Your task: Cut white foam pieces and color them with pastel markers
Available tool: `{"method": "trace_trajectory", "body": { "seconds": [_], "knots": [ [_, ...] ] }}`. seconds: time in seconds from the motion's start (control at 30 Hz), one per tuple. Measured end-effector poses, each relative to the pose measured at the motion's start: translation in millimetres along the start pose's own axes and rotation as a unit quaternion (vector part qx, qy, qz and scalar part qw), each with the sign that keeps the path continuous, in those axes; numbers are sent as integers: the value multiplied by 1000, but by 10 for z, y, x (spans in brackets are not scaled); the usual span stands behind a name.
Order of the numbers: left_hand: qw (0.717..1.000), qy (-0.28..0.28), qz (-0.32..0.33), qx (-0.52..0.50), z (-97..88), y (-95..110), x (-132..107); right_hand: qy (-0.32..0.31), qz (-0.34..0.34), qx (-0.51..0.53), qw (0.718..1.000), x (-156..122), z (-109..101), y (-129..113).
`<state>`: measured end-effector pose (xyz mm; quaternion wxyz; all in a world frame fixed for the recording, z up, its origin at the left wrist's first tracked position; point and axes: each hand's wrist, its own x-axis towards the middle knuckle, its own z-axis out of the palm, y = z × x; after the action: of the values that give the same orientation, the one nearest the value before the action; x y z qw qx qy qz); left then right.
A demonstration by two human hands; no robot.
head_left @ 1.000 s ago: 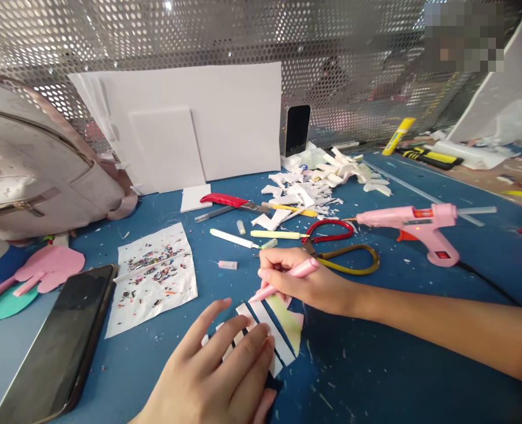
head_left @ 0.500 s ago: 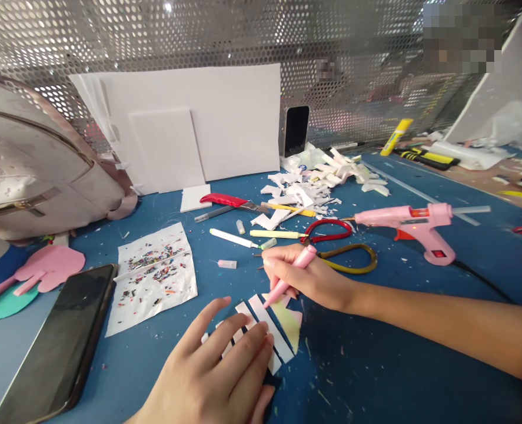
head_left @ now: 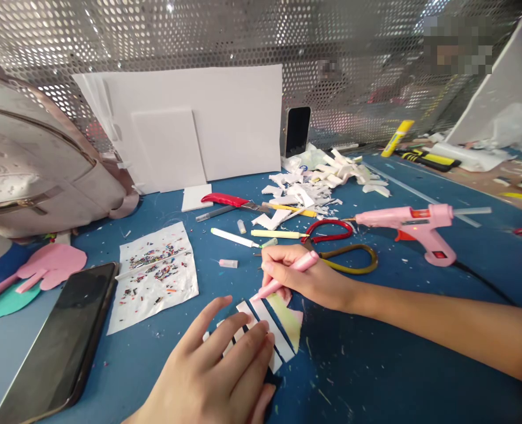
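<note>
My left hand [head_left: 216, 374] lies flat with fingers spread on a white foam piece [head_left: 267, 330] cut into strips, pressing it onto the blue table. My right hand [head_left: 302, 277] is closed round a pink pen-shaped craft knife [head_left: 285, 277]. Its tip rests at the upper end of the strips. One strip on the right side is tinted green and pink. Part of the foam piece is hidden under my left fingers.
A pink glue gun [head_left: 408, 227], red and olive scissors [head_left: 340, 247], pens and white foam scraps [head_left: 313, 182] lie beyond my hands. A black phone [head_left: 60, 338] and a paper with coloured bits [head_left: 157, 277] sit left. A bag [head_left: 35, 159] and white boards [head_left: 208, 123] stand behind.
My right hand tilted the pink knife up, then lowered it again, its tip shifting along the upper end of the strips. My left hand stayed pressed on the foam.
</note>
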<state>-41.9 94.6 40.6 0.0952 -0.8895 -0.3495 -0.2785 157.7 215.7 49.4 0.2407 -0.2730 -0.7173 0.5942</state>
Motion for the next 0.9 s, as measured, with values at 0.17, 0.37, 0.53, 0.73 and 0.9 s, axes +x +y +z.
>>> {"method": "trace_trajectory", "body": {
  "seconds": [0.17,0.37,0.53,0.73,0.9],
  "knots": [
    [1000,-1,4,7,2,-7,-2,0,-8,-7,1000,11,2,0],
    [1000,0,3,6,-1,-1,-4,-5,11,6,1000,13,2,9],
    [1000,-7,0,5,-3,3,-31,1,-3,4,1000,5,-3,-5],
    [1000,-1,6,12,-6,-3,-22,-11,4,0,1000,-2,8,-2],
    [1000,7,10,14,-3,0,-20,0,9,1,1000,1,7,0]
  ]
}}
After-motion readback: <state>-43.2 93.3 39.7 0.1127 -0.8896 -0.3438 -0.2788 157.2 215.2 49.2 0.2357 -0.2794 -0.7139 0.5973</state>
